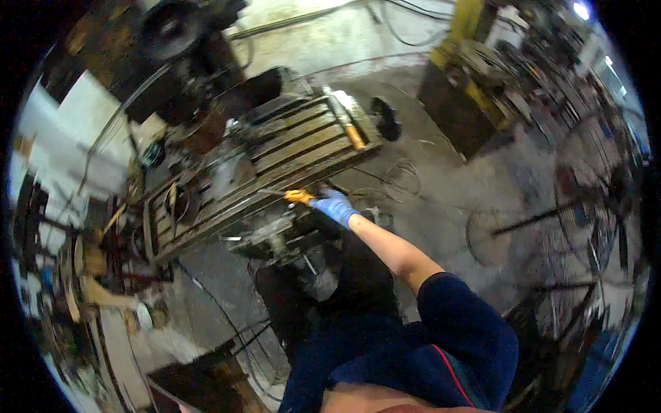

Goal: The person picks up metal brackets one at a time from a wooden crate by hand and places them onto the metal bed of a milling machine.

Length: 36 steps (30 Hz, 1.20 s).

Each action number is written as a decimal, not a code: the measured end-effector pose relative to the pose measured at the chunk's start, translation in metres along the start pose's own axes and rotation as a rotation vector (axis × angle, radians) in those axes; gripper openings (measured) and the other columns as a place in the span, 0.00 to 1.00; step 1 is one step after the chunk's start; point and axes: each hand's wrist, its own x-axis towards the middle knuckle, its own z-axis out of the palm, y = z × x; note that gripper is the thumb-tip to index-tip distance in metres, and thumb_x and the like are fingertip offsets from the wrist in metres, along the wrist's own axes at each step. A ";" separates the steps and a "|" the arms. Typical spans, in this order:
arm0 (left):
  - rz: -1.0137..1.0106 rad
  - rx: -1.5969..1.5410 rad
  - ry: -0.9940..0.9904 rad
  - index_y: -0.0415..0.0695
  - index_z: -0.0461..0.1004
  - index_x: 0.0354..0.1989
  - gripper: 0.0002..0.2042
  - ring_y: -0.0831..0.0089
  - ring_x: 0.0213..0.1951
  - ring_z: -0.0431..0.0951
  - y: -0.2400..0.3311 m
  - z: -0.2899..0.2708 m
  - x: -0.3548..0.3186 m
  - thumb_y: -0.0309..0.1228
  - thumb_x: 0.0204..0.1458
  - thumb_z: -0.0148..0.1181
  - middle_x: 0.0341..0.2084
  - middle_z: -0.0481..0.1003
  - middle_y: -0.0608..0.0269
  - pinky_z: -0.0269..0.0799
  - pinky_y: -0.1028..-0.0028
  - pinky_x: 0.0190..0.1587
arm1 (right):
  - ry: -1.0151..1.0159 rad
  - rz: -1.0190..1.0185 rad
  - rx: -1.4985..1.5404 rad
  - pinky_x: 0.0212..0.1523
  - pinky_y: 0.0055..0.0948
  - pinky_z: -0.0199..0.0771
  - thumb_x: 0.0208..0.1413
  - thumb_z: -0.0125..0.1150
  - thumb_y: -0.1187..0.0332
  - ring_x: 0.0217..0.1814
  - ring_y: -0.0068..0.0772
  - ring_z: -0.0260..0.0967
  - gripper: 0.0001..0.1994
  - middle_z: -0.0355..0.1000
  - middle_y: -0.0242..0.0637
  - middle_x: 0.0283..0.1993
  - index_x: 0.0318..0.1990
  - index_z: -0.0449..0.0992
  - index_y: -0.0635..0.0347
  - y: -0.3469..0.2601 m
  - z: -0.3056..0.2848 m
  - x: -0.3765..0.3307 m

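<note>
My right hand point(335, 206), in a blue glove, is closed round an orange-yellow air blow gun point(299, 197). The gun's thin metal nozzle points left, along the near edge of a slotted milling machine table point(292, 148). On the table, left of the nozzle, sits a flat grey metal block point(233, 175). A tool with an orange handle point(355, 136) lies across the slots near the table's right end. Below the gun is the machine's greasy metal carriage point(275, 237). My left hand does not show.
The dark machine column point(172, 34) rises behind the table. A round black handwheel point(385, 118) juts from the table's right end. Loose hose point(403, 180) lies on the floor to the right. A yellow-and-dark cabinet point(461, 103) stands farther back, and cluttered racks point(96, 275) line the left.
</note>
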 end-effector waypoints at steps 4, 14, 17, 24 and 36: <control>-0.161 0.084 -0.006 0.39 0.70 0.41 0.15 0.54 0.41 0.72 -0.065 -0.027 -0.052 0.35 0.48 0.49 0.38 0.72 0.45 0.68 0.60 0.40 | -0.024 0.147 0.283 0.47 0.24 0.63 0.44 0.62 0.64 0.42 0.27 0.65 0.21 0.70 0.35 0.41 0.45 0.69 0.64 0.007 0.033 0.017; 0.189 -0.184 0.450 0.37 0.69 0.26 0.03 0.68 0.25 0.69 -0.086 -0.062 -0.085 0.23 0.41 0.54 0.20 0.69 0.62 0.64 0.69 0.29 | 0.091 -0.237 0.136 0.29 0.23 0.65 0.42 0.66 0.64 0.25 0.19 0.60 0.17 0.69 0.28 0.26 0.38 0.72 0.63 -0.100 0.014 -0.059; -0.010 -0.799 0.447 0.47 0.65 0.25 0.06 0.87 0.17 0.61 -0.068 -0.122 -0.101 0.31 0.50 0.55 0.19 0.66 0.75 0.53 0.87 0.15 | 0.164 -0.305 0.231 0.30 0.20 0.65 0.43 0.65 0.63 0.27 0.18 0.60 0.25 0.67 0.28 0.29 0.48 0.65 0.63 -0.137 -0.011 -0.064; 0.023 -1.437 0.131 0.44 0.67 0.37 0.09 0.78 0.23 0.70 0.171 -0.103 -0.147 0.34 0.50 0.52 0.25 0.69 0.71 0.66 0.82 0.19 | -0.017 -0.410 -0.359 0.34 0.31 0.68 0.41 0.63 0.55 0.30 0.37 0.69 0.23 0.71 0.45 0.30 0.41 0.69 0.63 -0.172 -0.042 -0.077; 0.092 -1.784 -0.885 0.35 0.66 0.42 0.16 0.64 0.15 0.72 0.280 0.066 -0.118 0.37 0.55 0.43 0.15 0.70 0.52 0.70 0.72 0.20 | -0.121 -0.239 -1.177 0.40 0.37 0.70 0.45 0.51 0.50 0.40 0.44 0.71 0.21 0.73 0.45 0.37 0.35 0.77 0.59 -0.284 0.034 -0.014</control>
